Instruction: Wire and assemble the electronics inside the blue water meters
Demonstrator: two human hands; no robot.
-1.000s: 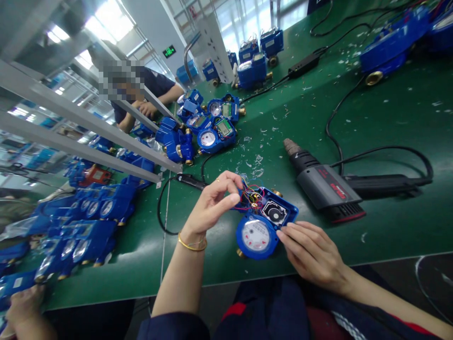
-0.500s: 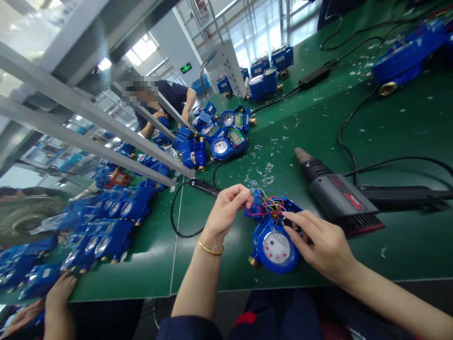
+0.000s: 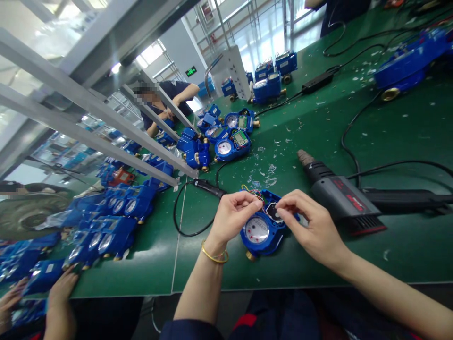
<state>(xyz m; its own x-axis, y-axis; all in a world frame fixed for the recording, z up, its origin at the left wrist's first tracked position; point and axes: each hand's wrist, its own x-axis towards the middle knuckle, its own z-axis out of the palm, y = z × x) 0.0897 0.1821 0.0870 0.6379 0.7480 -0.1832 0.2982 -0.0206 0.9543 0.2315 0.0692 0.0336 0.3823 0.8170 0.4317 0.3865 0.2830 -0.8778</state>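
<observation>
A blue water meter lies on the green table in front of me, its round dial facing up and a brass fitting at its lower left. Its upper box is uncovered, with a black round part in it. Thin coloured wires spread beside that box. My left hand is closed in a pinch at the wires, its fingertips partly hiding them. Above the box's right side, my right hand pinches thumb and forefinger together; whatever is between them is too small to make out.
A heat gun with a black cord lies to the right. A black-handled tool on a cable rests behind my left hand. Several other meters stand farther back and left, by a metal rack. Co-workers' hands show at left.
My left hand has moved from the wires' far left toward the box. My right hand came off the meter's right edge, reached over the box, then drew slightly back and up. The view has shifted.
</observation>
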